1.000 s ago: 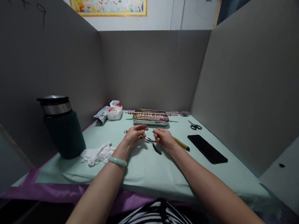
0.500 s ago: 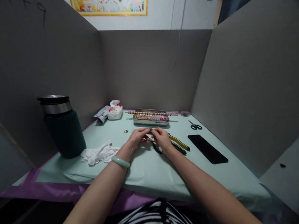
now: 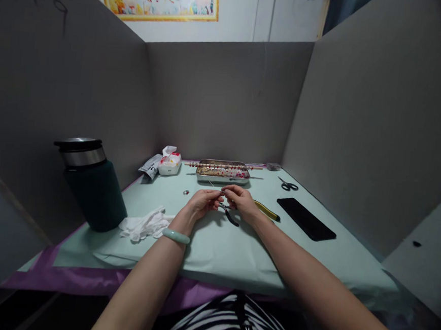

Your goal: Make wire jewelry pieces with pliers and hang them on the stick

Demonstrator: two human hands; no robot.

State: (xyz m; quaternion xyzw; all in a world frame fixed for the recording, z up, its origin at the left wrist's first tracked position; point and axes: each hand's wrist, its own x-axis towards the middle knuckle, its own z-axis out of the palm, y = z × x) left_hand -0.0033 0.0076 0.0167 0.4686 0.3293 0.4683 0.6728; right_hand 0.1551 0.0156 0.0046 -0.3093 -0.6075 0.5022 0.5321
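Note:
My left hand [image 3: 203,203], with a pale green bangle [image 3: 176,236] on its wrist, is pinched closed at the middle of the table. My right hand [image 3: 239,200] meets it at the fingertips, its fingers closed too. Something tiny lies between the fingertips, too small to name; a thin wire-like line [image 3: 212,183] shows just beyond them. Small dark-handled pliers [image 3: 231,217] lie below the hands. Yellow-handled pliers [image 3: 268,211] are partly hidden behind my right hand. A metal tray [image 3: 222,180] of beads stands beyond, with beaded sticks across it.
A dark green bottle [image 3: 96,196] and white cloth [image 3: 147,224] are at the left. A white box [image 3: 170,165] and a packet [image 3: 150,166] stand back left. Scissors [image 3: 289,186] and a black phone-like slab [image 3: 306,218] lie at the right. Grey panels [image 3: 225,99] enclose the table.
My right hand has shifted slightly right and its fingers have spread a little from my left hand's. A thin wire-like line now shows beyond the fingertips. The yellow-handled pliers are more covered.

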